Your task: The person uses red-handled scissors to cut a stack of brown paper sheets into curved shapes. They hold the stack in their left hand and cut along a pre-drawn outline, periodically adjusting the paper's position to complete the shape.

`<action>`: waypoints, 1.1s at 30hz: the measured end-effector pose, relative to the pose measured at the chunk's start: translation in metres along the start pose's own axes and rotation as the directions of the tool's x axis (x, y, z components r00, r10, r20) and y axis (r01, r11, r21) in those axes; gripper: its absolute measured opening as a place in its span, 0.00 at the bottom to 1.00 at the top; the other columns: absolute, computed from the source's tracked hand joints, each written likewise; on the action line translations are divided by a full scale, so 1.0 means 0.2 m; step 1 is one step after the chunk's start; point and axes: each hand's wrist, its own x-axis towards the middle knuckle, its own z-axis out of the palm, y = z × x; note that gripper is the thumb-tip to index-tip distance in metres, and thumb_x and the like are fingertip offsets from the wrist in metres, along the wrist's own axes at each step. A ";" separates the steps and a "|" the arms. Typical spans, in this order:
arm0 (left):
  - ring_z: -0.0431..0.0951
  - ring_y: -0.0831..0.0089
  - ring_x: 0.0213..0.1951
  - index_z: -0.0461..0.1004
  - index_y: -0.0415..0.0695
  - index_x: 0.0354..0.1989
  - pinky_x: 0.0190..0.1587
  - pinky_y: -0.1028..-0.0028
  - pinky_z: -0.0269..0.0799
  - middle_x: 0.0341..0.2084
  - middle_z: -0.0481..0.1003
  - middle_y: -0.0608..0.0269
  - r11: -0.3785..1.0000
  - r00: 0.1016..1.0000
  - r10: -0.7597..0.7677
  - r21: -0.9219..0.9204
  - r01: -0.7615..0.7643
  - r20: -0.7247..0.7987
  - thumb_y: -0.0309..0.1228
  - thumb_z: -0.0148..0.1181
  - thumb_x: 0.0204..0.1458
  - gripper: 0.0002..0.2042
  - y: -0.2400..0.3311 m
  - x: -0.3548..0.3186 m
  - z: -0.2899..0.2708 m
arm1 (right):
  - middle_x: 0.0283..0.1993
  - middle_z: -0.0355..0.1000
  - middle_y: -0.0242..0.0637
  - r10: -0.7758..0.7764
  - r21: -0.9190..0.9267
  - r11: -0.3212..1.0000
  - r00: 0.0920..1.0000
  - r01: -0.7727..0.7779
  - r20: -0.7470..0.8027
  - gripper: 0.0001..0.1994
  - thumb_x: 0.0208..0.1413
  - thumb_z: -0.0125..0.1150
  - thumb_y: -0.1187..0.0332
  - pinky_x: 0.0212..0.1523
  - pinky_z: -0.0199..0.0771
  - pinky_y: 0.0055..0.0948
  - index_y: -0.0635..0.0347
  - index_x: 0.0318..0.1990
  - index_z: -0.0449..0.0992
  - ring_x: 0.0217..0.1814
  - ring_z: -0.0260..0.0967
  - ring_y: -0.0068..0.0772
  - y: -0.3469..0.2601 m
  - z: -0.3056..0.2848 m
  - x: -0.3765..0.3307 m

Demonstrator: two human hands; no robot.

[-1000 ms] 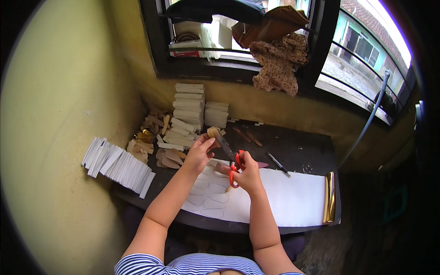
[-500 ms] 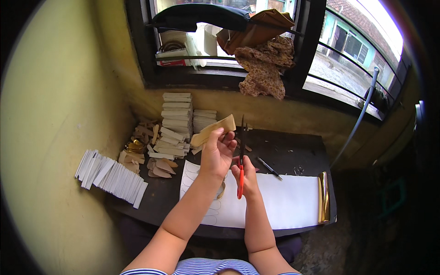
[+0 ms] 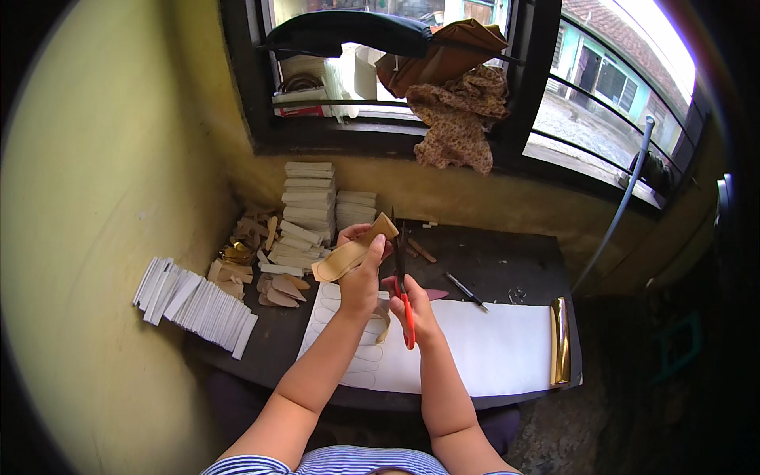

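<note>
My left hand (image 3: pixel 362 283) is closed on a tan strip of sheet material (image 3: pixel 342 260), thumb on top; a rounded outline shows at its lower left end. My right hand (image 3: pixel 424 321) grips scissors (image 3: pixel 408 323) with red handles and dark blades pointing away from me. The blades stand slightly apart, close beside the strip's upper right end; whether they touch it I cannot tell. Below the hands lies a white sheet (image 3: pixel 491 344) with rounded outlines drawn along its left side. A curled tan offcut (image 3: pixel 384 326) rests on it, partly behind my left wrist.
The sheet's right end runs into a gold roll (image 3: pixel 560 340) on the dark table (image 3: pixel 507 245). Beyond the sheet's far edge lies a pen (image 3: pixel 467 291). White strips are stacked (image 3: pixel 309 198) at the back and rowed (image 3: pixel 194 305) at left. Tan cut pieces (image 3: pixel 281 290) lie between.
My left hand has turned and shifted slightly left, bringing the strip lower and showing its rounded end. The scissors have moved a little left and down with my right hand.
</note>
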 end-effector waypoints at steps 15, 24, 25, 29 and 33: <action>0.69 0.82 0.33 0.62 0.43 0.41 0.30 0.82 0.70 0.33 0.67 0.63 0.962 0.993 -0.047 0.273 0.016 0.107 0.28 0.59 0.48 0.15 0.06 -0.10 -0.13 | 0.28 0.56 0.29 0.051 0.076 0.995 0.993 -0.060 0.106 0.32 0.43 0.59 0.44 0.32 0.57 0.21 0.66 0.43 0.64 0.30 0.52 0.21 -0.03 0.07 -0.05; 0.70 0.82 0.32 0.59 0.42 0.41 0.29 0.85 0.71 0.35 0.66 0.62 0.966 0.991 -0.034 0.257 0.000 0.129 0.26 0.56 0.50 0.13 0.05 -0.10 -0.17 | 0.36 0.62 0.33 0.046 0.073 0.996 0.990 -0.056 0.131 0.40 0.41 0.52 0.34 0.31 0.57 0.21 0.65 0.48 0.61 0.32 0.53 0.21 -0.07 0.13 -0.05; 0.70 0.82 0.32 0.59 0.42 0.41 0.29 0.85 0.70 0.35 0.66 0.63 0.963 0.992 -0.017 0.268 -0.017 0.125 0.26 0.56 0.50 0.13 0.04 -0.10 -0.17 | 0.36 0.62 0.33 0.045 0.078 0.996 0.992 -0.054 0.121 0.40 0.41 0.52 0.34 0.32 0.57 0.21 0.65 0.48 0.61 0.33 0.54 0.21 -0.07 0.13 -0.04; 0.68 0.83 0.32 0.59 0.42 0.41 0.29 0.86 0.68 0.34 0.66 0.63 0.951 0.994 0.037 0.302 -0.066 0.099 0.26 0.56 0.50 0.13 0.01 -0.10 -0.15 | 0.37 0.62 0.32 0.062 0.078 0.994 0.992 -0.071 0.108 0.40 0.41 0.52 0.34 0.34 0.57 0.21 0.65 0.48 0.61 0.34 0.54 0.21 -0.06 0.13 -0.04; 0.68 0.84 0.33 0.58 0.42 0.41 0.28 0.86 0.68 0.34 0.66 0.64 0.951 0.997 0.033 0.306 -0.054 0.073 0.27 0.56 0.50 0.13 0.01 -0.11 -0.14 | 0.35 0.61 0.31 0.065 0.111 0.991 0.994 -0.075 0.086 0.39 0.41 0.55 0.36 0.36 0.56 0.20 0.65 0.47 0.61 0.35 0.54 0.21 -0.06 0.14 -0.04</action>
